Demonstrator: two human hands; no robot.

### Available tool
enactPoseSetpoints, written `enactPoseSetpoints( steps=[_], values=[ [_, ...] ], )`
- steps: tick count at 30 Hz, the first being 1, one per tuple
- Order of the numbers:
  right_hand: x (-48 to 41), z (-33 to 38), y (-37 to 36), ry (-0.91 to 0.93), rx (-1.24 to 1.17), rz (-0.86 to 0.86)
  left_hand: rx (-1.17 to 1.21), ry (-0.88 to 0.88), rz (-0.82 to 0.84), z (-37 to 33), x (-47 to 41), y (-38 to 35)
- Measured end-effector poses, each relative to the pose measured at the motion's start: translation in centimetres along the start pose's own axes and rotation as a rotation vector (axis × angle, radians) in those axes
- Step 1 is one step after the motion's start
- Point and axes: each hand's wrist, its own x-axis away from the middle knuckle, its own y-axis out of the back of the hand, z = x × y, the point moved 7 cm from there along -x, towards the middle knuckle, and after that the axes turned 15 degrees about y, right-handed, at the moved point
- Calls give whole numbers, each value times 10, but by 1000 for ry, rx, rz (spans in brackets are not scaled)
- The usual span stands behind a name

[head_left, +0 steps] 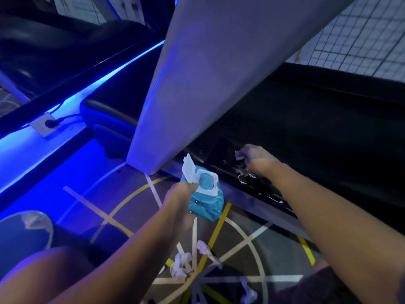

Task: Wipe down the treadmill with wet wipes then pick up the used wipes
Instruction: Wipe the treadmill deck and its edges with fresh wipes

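Right hand (254,155) pinches a wet wipe (239,155) against the treadmill (306,132) side rail. Left hand (182,191) grips the open wipes pack (207,200). Wiping appears unfinished; crumpled used wipes (180,267) lie uncollected on the floor (131,194) at 6 o'clock.

Two hands counted: left hand (179,194), right hand (254,156). One wipe pack (206,202), blue; one flip lid (189,167) on it. One held wipe (238,156) counted at the right hand. Three crumpled wipes counted on the floor (241,218): left floor wipe (180,267), middle floor wipe (205,249), right floor wipe (247,292). One round bin (26,235); one white scrap (32,220) seen in it, kind cannot be told. One grey upright (208,73). One wall socket (42,128), one plug (50,123).
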Motion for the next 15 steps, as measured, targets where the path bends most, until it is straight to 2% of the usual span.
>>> enactPoseSetpoints(
  steps=[4,7,9,13,15],
  values=[
    [13,4,8,188,-15,-125,27,-24,-41,-3,-7,-7],
    [22,7,13,232,3,-117,22,-24,-40,-2,-8,-10],
    [24,6,20,213,5,-164,14,-24,-38,-2,-8,-7],
    [24,-9,38,108,-52,-431,22,-38,-34,-4,-6,2],
    [19,-12,37,49,-105,-501,38,-47,-36,-5,-4,12]
  ],
)
